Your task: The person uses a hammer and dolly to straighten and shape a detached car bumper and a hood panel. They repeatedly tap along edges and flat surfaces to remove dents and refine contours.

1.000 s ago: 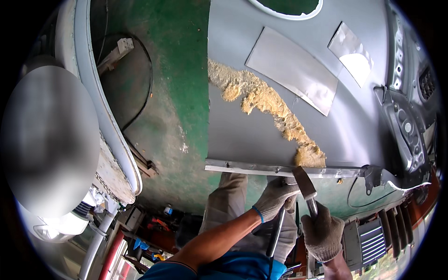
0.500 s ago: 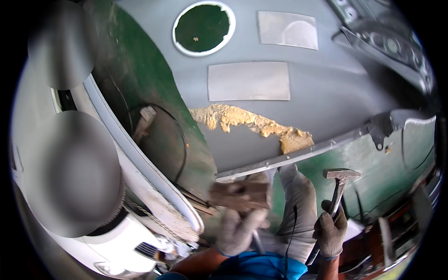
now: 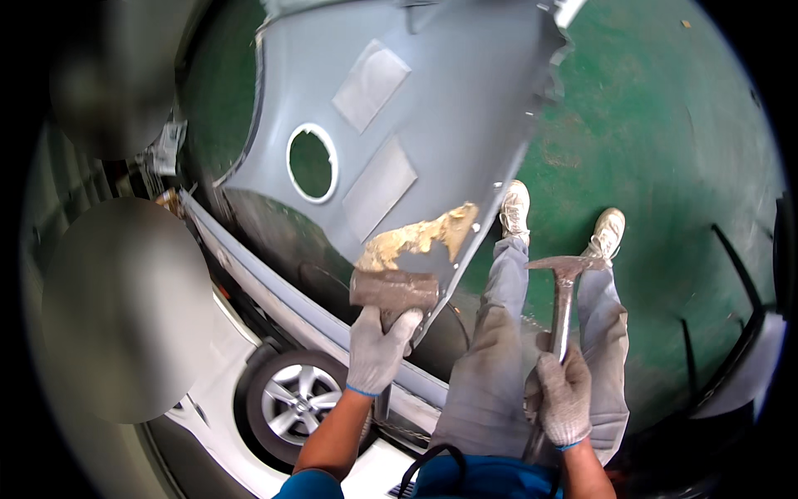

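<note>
My left hand (image 3: 376, 348), in a grey-white work glove, grips a sledgehammer (image 3: 394, 289) just below its blocky brown head. The hammer head overlaps the lower end of a grey car body panel (image 3: 465, 108) in view; whether they touch I cannot tell. Closed round the shaft of a slim metal hammer (image 3: 563, 303) is my gloved right hand (image 3: 564, 392), with that narrow head upright in front of my leg. Yellowish foam residue (image 3: 416, 239) clings to the panel near its lower edge. Two pale rectangular pads (image 3: 380, 190) and a white-rimmed round hole (image 3: 290, 164) mark its surface.
A white car (image 3: 218, 407) with a spoked wheel (image 3: 301, 397) stands at lower left, beside a long light-coloured sill-like part (image 3: 283, 287). My shoes (image 3: 608, 231) stand on the green floor (image 3: 665, 133). Dark thin bars (image 3: 738, 266) rise at right. Blurred patches hide the far left.
The view has turned, so the panel now slants up from the lower middle and my legs show at right. Both hands still hold their hammers; the sledgehammer now appears by the foam.
</note>
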Demonstrator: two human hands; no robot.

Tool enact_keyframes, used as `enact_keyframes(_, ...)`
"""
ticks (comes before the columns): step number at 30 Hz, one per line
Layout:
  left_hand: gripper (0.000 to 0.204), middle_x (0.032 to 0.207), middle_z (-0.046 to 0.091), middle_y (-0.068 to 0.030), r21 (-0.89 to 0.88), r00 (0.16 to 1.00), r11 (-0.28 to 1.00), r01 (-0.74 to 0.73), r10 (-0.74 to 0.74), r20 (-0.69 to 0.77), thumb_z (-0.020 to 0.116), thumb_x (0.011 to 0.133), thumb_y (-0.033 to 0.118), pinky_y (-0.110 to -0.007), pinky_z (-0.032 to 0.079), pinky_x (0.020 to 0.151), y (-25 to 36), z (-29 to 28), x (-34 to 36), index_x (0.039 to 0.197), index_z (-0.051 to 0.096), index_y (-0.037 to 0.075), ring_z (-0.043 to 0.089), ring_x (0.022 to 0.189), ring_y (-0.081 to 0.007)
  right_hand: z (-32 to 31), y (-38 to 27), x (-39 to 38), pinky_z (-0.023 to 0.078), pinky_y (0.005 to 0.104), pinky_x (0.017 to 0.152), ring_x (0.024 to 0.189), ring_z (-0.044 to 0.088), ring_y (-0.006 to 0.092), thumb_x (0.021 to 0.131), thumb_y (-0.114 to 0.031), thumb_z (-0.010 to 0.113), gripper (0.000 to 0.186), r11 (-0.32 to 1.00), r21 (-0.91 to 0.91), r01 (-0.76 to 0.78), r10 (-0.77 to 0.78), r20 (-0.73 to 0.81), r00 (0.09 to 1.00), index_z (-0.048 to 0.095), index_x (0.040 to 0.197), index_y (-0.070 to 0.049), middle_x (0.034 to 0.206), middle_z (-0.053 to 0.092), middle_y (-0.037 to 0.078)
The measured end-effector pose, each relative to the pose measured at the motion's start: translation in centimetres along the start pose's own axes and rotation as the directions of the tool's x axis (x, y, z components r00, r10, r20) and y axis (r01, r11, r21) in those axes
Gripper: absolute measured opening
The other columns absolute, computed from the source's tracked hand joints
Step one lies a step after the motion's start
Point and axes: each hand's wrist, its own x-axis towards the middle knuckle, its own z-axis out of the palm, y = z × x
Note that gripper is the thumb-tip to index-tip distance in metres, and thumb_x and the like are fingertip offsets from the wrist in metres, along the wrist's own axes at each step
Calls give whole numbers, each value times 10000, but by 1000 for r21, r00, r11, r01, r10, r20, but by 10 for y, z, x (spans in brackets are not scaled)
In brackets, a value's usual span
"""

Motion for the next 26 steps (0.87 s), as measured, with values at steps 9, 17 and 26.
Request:
enact_keyframes(9,302,913,671,-40,111,982,979,-172,179,-56,745,911,94,-284,549,627,-22,20,-6,1177,659,-19,636,713,-113,25,57,13,461,262,445,478,544,126,1058,-256,605,284,858,331,-393,285,328,901,565,1187,-7,734,647,74)
enact_keyframes(17,317,906,663,-70,101,982,979,-177,183,-54,759,919,90,-303,553,632,-29,10,3,1181,612,-11,652,706,-157,46,57,22,447,281,447,571,596,158,1041,-265,650,296,642,441,-628,349,561,751,575,1232,-52,696,577,58)
enact_keyframes(26,379,1011,702,-100,238,965,942,-238,257,-49,776,904,98,-342,582,691,-33,1,11,1241,644,-15,678,774,-172,55,63,13,464,290,446,613,620,194,1026,-272,684,359,486,527,-697,356,609,709,545,1284,-65,707,576,87)
